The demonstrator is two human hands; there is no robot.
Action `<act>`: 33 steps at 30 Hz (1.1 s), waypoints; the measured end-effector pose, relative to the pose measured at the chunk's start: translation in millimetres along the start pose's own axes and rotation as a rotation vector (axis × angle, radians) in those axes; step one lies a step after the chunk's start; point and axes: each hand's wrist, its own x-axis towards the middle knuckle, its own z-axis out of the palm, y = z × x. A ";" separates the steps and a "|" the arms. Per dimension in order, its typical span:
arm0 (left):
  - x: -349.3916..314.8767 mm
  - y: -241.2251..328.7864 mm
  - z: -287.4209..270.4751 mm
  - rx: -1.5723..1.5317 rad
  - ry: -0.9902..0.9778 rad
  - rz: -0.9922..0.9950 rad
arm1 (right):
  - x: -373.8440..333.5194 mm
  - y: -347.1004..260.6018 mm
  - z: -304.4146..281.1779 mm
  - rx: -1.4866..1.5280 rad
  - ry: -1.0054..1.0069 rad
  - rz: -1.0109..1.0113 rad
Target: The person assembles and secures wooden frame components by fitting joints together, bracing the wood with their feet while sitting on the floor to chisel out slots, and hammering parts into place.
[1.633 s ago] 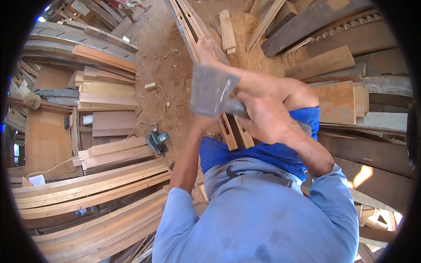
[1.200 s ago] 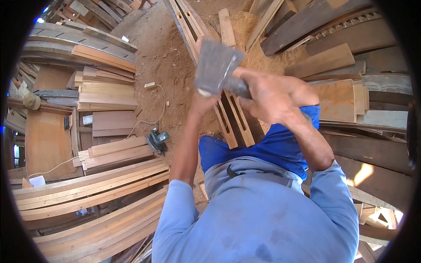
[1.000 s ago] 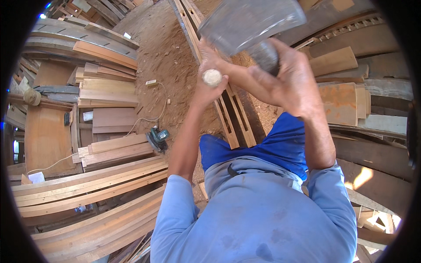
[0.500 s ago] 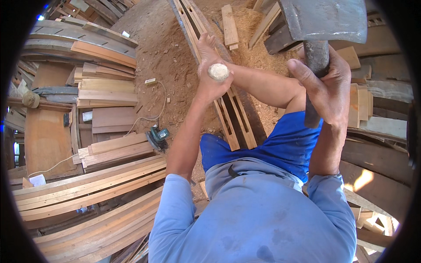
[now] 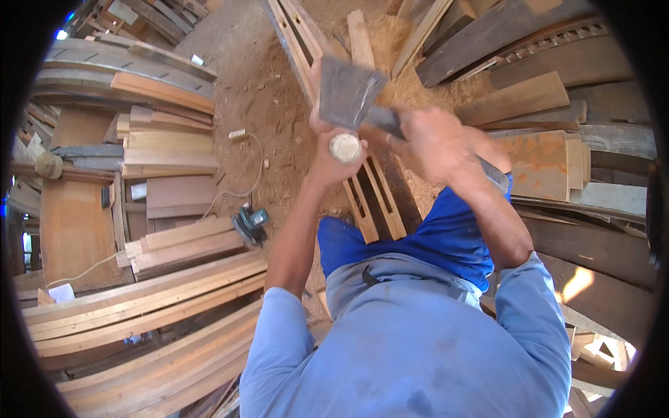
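My left hand [image 5: 326,167] is wrapped round an upright handle [image 5: 345,148] whose pale, round wooden end faces up. It looks like a chisel handle, but the lower part is hidden beneath my fist. In my right hand [image 5: 439,143], blurred by motion, is a hatchet [image 5: 348,90] with a wide grey metal head and dark shaft. Its head is just beyond the round end and overlaps my left hand's far side in view; contact cannot be made out. Below both hands run long slotted wooden pieces [image 5: 396,226], side by side between my legs, with my bare foot partly hidden near them.
Stacked planks [image 5: 171,152] fill the left side, and long beams [image 5: 146,296] lie at lower left. A corded green power tool [image 5: 251,221] sits beside them, its white cable [image 5: 261,157] crossing the ground. Boards [image 5: 536,164] are piled at right. Sawdust covers the ground.
My right hand has swung the hatchet from the upper right down and leftward, its head now close to the handle's end. My left hand has stayed nearly in place.
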 end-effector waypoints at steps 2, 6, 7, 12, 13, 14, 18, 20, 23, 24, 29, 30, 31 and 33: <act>-9.8 -7.0 -5.0 0.024 -0.129 -0.055 | -9.8 -8.4 -6.8 0.203 0.198 -0.068; -9.1 -14.8 1.3 -0.005 0.025 0.054 | -5.8 -15.2 15.5 0.178 0.281 -0.159; -7.2 -12.6 6.2 -0.005 0.074 0.121 | -1.4 -9.9 25.0 0.088 0.222 -0.170; -10.6 -21.6 2.4 -0.107 0.104 -0.129 | -12.4 -19.7 0.2 0.164 0.095 -0.165; -6.2 -26.4 -1.5 -0.087 0.079 -0.136 | -14.1 -22.0 -2.5 0.216 0.197 -0.161; -6.7 -30.7 -4.5 -0.069 0.057 -0.152 | -14.9 -24.0 -2.1 0.269 0.298 -0.157; 7.2 -21.8 -1.6 -0.256 -0.022 0.035 | 1.3 -19.4 16.9 0.180 0.159 -0.088; -3.8 -12.1 14.3 -0.150 0.097 0.184 | 4.2 2.3 34.3 0.091 0.134 -0.161; -10.0 -9.0 2.3 -0.026 -0.024 -0.013 | -0.5 -14.9 13.7 0.065 -0.054 -0.073; -3.8 -1.7 -5.7 0.006 -0.128 -0.132 | -6.1 -20.6 5.3 0.138 0.010 -0.049; -1.7 -15.5 6.6 -0.135 -0.007 0.068 | 3.8 -0.5 45.5 0.018 -0.015 -0.094; -6.4 -14.6 7.3 -0.143 0.064 0.157 | 4.6 -3.7 40.0 -0.038 -0.089 -0.091; -4.3 -15.7 2.5 -0.126 0.033 0.068 | 4.6 -8.0 33.5 -0.095 -0.163 -0.087; -1.4 -17.2 -7.3 -0.102 -0.028 -0.122 | -1.8 -13.7 30.6 0.078 -0.034 -0.070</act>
